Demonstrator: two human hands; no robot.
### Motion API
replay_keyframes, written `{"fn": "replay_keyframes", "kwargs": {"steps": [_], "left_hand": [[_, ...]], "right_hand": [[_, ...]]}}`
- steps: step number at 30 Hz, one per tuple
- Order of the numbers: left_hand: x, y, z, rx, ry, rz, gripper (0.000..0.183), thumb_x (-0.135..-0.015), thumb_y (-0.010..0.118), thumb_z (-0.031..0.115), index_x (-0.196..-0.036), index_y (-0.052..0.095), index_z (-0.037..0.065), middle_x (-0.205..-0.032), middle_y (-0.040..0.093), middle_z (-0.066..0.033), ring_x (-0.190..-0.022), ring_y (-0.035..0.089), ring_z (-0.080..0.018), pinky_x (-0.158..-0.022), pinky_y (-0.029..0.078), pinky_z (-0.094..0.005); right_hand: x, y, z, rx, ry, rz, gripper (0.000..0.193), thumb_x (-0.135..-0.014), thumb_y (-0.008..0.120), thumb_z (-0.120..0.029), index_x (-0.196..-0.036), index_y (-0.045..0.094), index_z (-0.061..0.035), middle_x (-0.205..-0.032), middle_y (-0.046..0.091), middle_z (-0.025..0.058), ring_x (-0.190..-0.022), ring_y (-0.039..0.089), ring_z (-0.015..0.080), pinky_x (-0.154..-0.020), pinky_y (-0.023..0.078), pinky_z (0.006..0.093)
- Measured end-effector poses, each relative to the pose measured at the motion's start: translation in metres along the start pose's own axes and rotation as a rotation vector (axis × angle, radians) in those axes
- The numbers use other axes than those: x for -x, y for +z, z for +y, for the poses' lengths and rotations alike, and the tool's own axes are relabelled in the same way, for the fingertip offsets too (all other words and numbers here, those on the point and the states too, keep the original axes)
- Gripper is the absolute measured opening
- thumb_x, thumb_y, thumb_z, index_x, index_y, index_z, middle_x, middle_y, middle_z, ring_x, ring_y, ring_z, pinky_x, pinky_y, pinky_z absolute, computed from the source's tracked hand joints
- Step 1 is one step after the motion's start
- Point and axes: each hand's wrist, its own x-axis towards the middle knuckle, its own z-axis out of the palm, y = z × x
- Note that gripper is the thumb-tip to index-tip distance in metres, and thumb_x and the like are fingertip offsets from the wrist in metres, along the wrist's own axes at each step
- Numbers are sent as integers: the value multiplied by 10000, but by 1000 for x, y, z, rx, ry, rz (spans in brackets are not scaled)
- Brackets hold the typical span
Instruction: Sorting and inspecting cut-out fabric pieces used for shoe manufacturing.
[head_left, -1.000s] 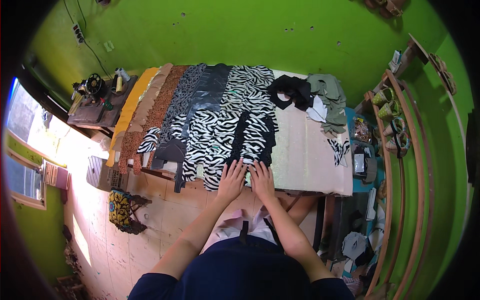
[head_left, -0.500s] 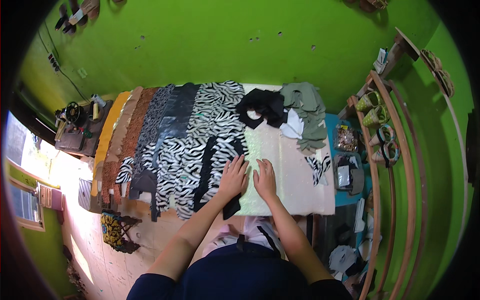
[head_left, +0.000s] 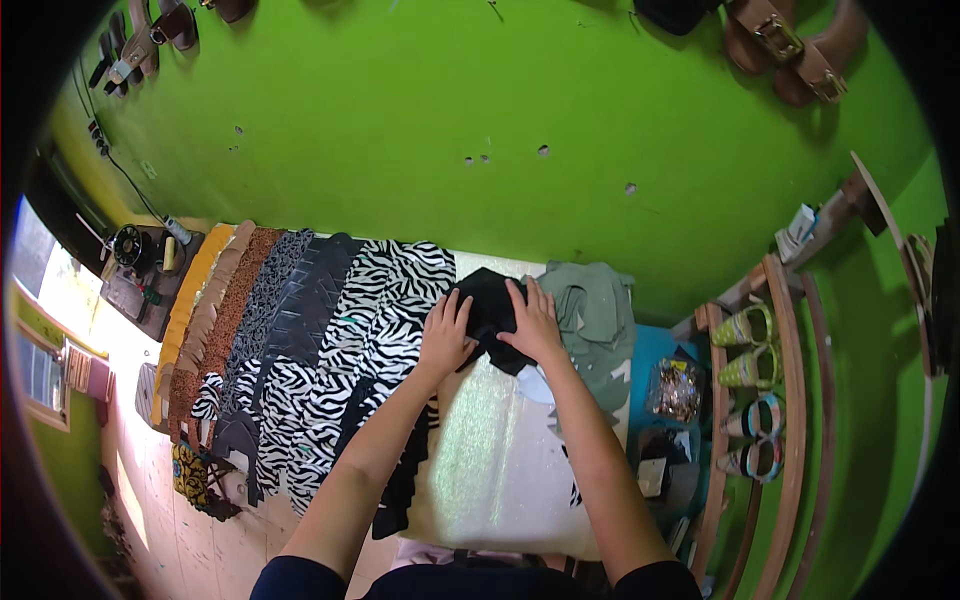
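Note:
A heap of black material (head_left: 487, 303) lies toward the far side of the table, on a shiny whitish sheet (head_left: 490, 440). At its left edge rests my left hand (head_left: 447, 338), fingers stretched and thumb apart. My right hand (head_left: 534, 322) reaches over the heap's right side with fingers spread, touching it. Neither hand visibly grips anything. Just right of the heap are grey-green cut pieces (head_left: 592, 300), and a small pale piece (head_left: 534, 383) shows partly under my right wrist. Overlapping zebra-print pieces (head_left: 345, 375) lie to the left, partly hidden by my left forearm.
Rows of mustard (head_left: 190, 310), brown (head_left: 250, 280) and dark grey pieces (head_left: 318, 280) cover the table's left end. A sewing machine (head_left: 128, 248) stands beyond them. A wooden rack (head_left: 795, 400) with sandals stands right, beside a bag of small parts (head_left: 676, 388). More sandals (head_left: 790, 50) hang above.
Both hands have moved away from me, from the table's near middle to the black heap, and now touch it. The view has shifted, showing more of the wall.

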Motion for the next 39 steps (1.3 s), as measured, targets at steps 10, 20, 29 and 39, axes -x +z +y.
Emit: {"fn": "replay_keyframes", "kwargs": {"steps": [10, 20, 29, 39], "left_hand": [[-44, 27, -7, -81, -88, -294, 924, -565, 774, 308, -1325, 288, 110, -1251, 402, -214, -1070, 468, -354, -904, 398, -401], [-51, -15, 4, 73, -73, -22, 659, -652, 678, 113, -1247, 395, 133, -1010, 531, -131, -887, 547, -305, -753, 472, -373], [-36, -110, 47, 209, 65, 56, 566, -648, 674, 169, -1165, 462, 81, -1033, 565, -146, -949, 545, -313, -804, 456, -376], [27, -155, 113, 401, 244, 83, 498, -674, 639, 195, -1129, 482, 70, -1001, 573, -159, -918, 555, -326, -778, 458, -379]], "right_hand": [[-66, 34, 23, 19, -143, -245, 681, -592, 746, -183, -1204, 447, -184, -1031, 596, 125, -966, 570, 299, -878, 403, 415], [-59, -14, 3, -188, -54, -81, 561, -593, 621, -10, -1112, 539, -205, -816, 634, 151, -783, 608, 339, -679, 491, 413], [-10, -88, -19, -493, -57, 100, 453, -613, 575, -7, -1048, 586, -134, -906, 631, 151, -842, 603, 322, -718, 471, 364], [101, -162, -40, -479, -16, 125, 394, -626, 570, 1, -1016, 598, -47, -907, 635, 160, -831, 611, 263, -745, 459, 314]]}}
